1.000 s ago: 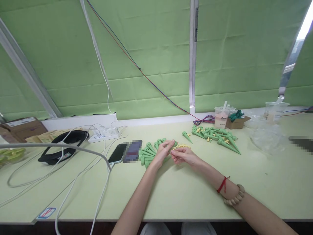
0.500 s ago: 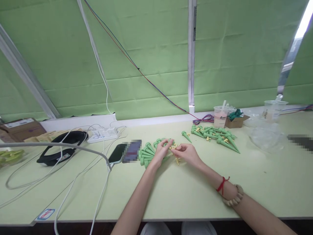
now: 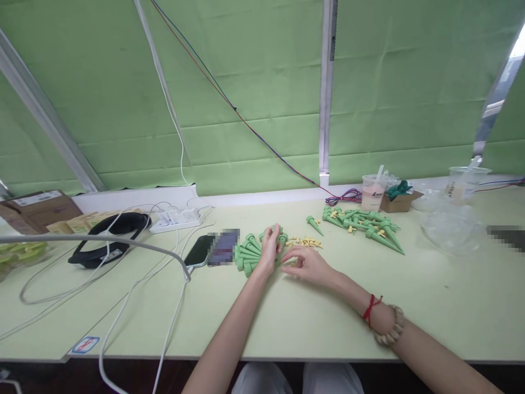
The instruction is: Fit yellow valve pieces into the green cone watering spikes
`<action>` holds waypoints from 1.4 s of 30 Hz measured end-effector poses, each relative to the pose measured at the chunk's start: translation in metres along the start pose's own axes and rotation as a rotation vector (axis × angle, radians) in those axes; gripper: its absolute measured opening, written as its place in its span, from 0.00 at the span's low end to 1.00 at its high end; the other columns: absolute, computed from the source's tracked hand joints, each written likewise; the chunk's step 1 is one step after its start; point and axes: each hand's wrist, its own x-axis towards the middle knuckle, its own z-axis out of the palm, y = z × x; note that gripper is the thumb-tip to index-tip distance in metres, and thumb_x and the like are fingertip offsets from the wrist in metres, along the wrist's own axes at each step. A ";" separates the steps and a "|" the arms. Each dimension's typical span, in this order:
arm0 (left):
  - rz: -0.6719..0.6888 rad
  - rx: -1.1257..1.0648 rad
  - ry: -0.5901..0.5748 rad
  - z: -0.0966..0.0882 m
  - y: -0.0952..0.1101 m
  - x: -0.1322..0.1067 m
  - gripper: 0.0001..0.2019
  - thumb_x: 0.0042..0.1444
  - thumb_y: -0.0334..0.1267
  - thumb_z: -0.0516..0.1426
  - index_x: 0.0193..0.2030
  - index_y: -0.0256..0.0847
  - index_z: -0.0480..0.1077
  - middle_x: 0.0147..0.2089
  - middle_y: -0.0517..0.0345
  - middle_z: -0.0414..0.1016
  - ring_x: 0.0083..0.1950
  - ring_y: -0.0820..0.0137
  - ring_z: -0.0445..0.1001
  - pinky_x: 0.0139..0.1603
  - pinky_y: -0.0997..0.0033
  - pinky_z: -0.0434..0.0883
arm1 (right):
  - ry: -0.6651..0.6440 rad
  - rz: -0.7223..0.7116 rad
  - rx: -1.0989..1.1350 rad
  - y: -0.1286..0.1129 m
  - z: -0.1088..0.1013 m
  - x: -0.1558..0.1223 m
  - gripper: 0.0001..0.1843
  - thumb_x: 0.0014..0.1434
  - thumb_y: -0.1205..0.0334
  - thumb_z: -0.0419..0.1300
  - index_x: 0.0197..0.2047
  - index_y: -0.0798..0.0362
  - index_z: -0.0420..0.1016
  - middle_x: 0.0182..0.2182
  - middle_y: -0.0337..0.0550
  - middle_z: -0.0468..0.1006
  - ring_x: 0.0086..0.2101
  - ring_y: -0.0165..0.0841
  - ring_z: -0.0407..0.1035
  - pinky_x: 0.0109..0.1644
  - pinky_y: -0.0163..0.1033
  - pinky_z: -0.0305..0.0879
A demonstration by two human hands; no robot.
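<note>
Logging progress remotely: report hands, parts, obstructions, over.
Left hand at green spikes. Right hand open near yellow pieces. Phone left of spikes, clear of both hands.

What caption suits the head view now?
Left hand at fanned green spikes, right hand beside small yellow pieces.

I'm seated in what looks like an office or light workroom; I can't tell which. My desk (image 3: 328, 328) is long and pale, its top seamed between sections, set against green blinds (image 3: 254, 60) and metal posts (image 3: 325, 109). Around the power strip (image 3: 176, 224), full of white plugs, there's a phone (image 3: 199, 251) just in front, a carton (image 3: 39, 213) to its left, and green spikes (image 3: 384, 242) and a drink cup (image 3: 371, 198) well to its right.
</note>
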 end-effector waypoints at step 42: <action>0.539 0.882 0.104 0.007 -0.001 -0.022 0.05 0.54 0.34 0.49 0.34 0.42 0.66 0.39 0.54 0.66 0.45 0.64 0.63 0.48 0.61 0.57 | -0.024 -0.002 -0.087 0.007 0.015 0.002 0.11 0.47 0.72 0.54 0.31 0.56 0.75 0.25 0.42 0.75 0.24 0.30 0.66 0.28 0.33 0.60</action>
